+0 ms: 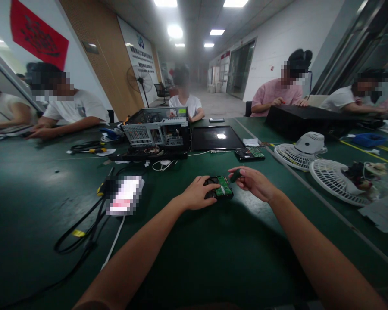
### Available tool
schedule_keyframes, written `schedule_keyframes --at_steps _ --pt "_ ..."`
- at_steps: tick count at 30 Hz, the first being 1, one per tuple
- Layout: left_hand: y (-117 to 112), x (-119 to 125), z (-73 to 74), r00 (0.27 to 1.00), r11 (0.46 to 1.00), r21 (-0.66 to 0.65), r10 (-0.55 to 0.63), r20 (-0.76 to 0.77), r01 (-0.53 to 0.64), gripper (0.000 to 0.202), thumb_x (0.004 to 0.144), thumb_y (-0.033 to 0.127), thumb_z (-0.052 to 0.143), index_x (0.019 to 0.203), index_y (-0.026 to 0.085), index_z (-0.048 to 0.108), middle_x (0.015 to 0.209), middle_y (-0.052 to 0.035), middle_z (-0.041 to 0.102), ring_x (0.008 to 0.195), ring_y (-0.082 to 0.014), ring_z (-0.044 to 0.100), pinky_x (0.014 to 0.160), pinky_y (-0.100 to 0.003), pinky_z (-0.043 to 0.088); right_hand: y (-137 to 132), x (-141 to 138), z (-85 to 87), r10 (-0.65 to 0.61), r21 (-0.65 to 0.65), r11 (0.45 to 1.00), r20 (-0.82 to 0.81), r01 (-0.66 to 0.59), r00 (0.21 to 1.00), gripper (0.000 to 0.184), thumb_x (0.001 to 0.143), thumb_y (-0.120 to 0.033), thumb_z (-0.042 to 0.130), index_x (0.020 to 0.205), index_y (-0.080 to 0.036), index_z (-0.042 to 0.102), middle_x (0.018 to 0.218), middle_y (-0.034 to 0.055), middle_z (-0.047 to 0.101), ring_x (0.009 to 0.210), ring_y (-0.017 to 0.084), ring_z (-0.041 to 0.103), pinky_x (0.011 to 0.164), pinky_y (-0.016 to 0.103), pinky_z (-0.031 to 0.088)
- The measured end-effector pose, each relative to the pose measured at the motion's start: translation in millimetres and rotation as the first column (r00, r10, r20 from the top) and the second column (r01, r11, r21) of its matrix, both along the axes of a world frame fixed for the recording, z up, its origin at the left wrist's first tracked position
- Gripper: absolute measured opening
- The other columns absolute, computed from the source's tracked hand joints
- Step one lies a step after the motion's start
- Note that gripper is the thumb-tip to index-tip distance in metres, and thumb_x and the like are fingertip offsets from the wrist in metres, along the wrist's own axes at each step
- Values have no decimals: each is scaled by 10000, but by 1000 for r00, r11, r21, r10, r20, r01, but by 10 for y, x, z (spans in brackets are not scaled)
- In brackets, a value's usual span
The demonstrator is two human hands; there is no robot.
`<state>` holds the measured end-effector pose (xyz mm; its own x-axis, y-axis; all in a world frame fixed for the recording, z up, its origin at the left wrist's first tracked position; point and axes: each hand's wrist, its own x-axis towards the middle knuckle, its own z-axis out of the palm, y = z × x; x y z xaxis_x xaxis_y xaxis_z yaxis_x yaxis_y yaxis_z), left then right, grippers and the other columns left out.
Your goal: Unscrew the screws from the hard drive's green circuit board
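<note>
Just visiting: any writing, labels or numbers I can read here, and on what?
No text can be read.
On the red banner: dark markings, too blurred.
On the white wall board: rows of characters, too small.
On the green circuit board under the left hand: print too small.
On the dark tool in the right hand: no mark visible.

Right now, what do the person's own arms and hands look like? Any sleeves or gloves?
No gloves on the left hand or right hand, and no rings, watch or bracelet show. Both forearms are bare, with no sleeve in view.
</note>
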<state>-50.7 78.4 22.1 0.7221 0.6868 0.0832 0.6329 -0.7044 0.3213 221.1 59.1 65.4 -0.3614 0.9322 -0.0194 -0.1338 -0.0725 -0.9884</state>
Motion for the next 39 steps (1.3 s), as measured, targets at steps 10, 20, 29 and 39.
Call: schedule_keyframes --at_steps 10,20,29,39 --pt "3 -8 -6 1000 1000 9 -7 8 6 609 907 550 651 1474 389 494 1580 -80 283 1415 -368 320 1156 -548 342 -10 -22 -29 -16 60 998 5 15 1000 207 880 -382 691 1007 -222 663 1047 65 707 621 98 503 478 230 291" --pt "6 -13 5 1000 1000 -15 1 10 -1 613 904 558 656 1471 400 489 1592 -64 284 1421 -371 310 1160 -548 329 26 -54 -47 -25 -11 1000 -89 24 996 398 952 -517 544 1108 -187 703 1019 99 691 642 136 531 491 280 378" --pt "4 -9 -4 1000 1000 -24 12 9 -11 607 904 551 659 1469 409 489 1600 -48 286 1427 -362 305 1167 -543 319 4 -50 -48 -54 74 996 -8 55 998 287 927 -471 638 1021 -201 663 1103 100 713 677 133 568 503 255 378" --pt "0 -4 -1 1000 1000 -12 8 7 -8 610 897 540 670 1464 387 504 1590 -59 292 1427 -359 304 1172 -535 320 11 -55 -53 -81 45 996 -27 82 996 301 918 -456 653 1062 -197 703 1014 75 694 678 127 561 531 269 386"
